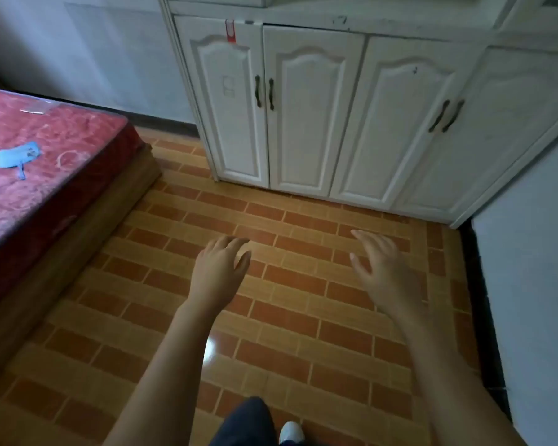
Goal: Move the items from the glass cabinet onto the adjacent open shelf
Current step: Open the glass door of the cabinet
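Observation:
My left hand (pixel 221 265) and my right hand (pixel 380 265) are stretched out in front of me over the tiled floor, palms down, fingers apart and holding nothing. Ahead stands a white cabinet (pixel 306 107) whose lower doors are closed, with dark handles (pixel 264 91). Only the bottom edge of its upper part (pixel 335 1) shows at the top of the view; the glass cabinet, the open shelf and the items are out of sight.
A bed with a red patterned mattress (pixel 45 149) stands at the left, with a small blue object (pixel 16 156) lying on it. A pale wall (pixel 529 284) juts in at the right. The brick-patterned floor (pixel 271 317) lies between me and the cabinet.

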Available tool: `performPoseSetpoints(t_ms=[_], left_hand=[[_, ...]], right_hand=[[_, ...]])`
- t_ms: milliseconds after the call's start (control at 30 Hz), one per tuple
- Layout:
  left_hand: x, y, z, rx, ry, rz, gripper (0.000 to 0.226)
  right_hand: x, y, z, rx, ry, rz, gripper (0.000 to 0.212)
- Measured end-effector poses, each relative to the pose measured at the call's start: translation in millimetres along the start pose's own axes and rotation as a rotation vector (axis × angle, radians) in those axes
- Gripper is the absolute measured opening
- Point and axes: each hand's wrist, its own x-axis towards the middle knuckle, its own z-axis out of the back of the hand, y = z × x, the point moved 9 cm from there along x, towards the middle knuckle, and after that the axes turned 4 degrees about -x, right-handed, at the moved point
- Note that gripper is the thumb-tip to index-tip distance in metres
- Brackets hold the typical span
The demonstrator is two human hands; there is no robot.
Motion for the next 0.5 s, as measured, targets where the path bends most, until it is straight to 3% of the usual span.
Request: performPoseSetpoints(t_ms=[500], left_hand=[[161,52,37,-0.036,-0.068,0.006,0.035]], right_hand=[[158,40,-24,-0.008,0.006,0.027,0.043]])
